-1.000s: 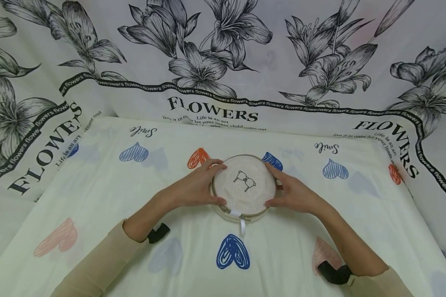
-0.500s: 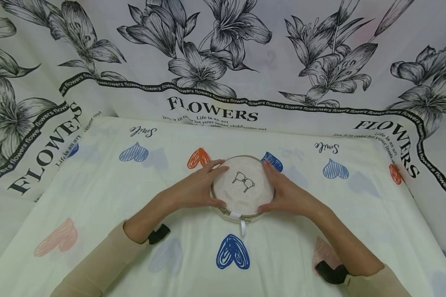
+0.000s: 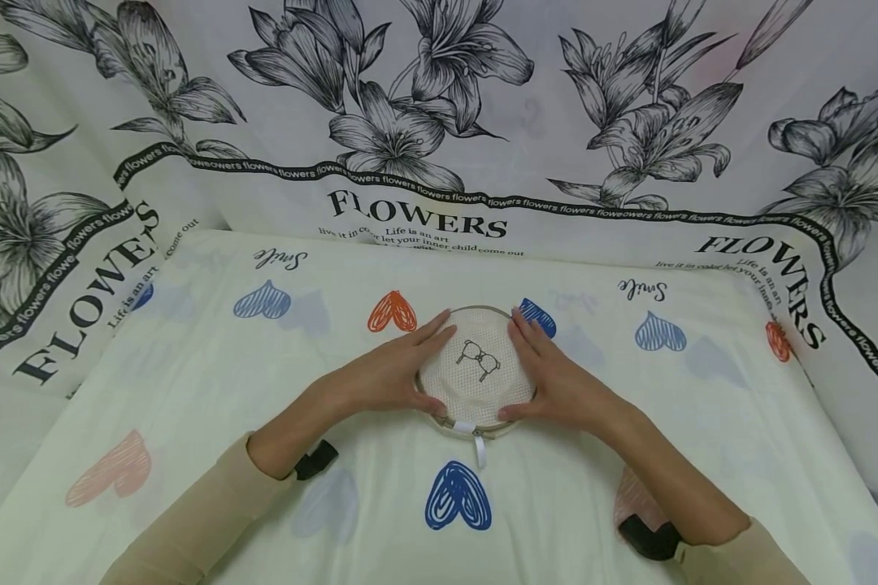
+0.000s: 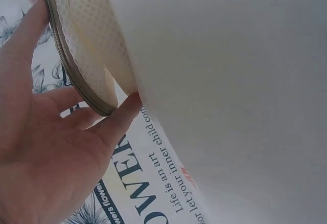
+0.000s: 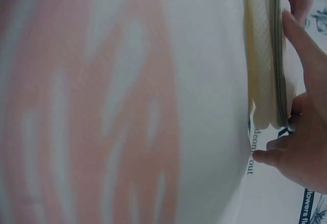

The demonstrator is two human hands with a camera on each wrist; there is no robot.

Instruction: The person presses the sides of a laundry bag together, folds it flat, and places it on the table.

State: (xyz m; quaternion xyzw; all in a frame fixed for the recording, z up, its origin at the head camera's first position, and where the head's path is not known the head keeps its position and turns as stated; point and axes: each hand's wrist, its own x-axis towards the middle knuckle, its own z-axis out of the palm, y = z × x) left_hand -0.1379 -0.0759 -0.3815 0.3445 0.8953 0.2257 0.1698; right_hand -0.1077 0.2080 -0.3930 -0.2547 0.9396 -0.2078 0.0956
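Note:
A round cream mesh laundry bag [image 3: 471, 396] lies on the bed cover, with a small line drawing of a bra [image 3: 479, 360] on top. A zipper [image 4: 76, 75] runs round its side; a white tab [image 3: 480, 451] hangs at the near edge. My left hand [image 3: 391, 370] holds the bag's left side, thumb near the front rim and fingers over the back. On the opposite side my right hand [image 3: 567, 378] holds it likewise, its fingers reaching further over the top. In the right wrist view, the right thumb lies along the zipper side of the bag [image 5: 263, 55].
The pale cover [image 3: 212, 390] carries printed hearts, among them a blue heart [image 3: 458, 496] in front of the bag. Behind stands a white curtain [image 3: 541, 154] with black flower prints. A black strap [image 3: 649, 536] shows at the right wrist, another strap [image 3: 316, 460] at the left.
My right hand has slid leftward over the bag, its fingers and thumb further onto the top. The left fingers have moved slightly inward too. The bag has stayed in about the same place.

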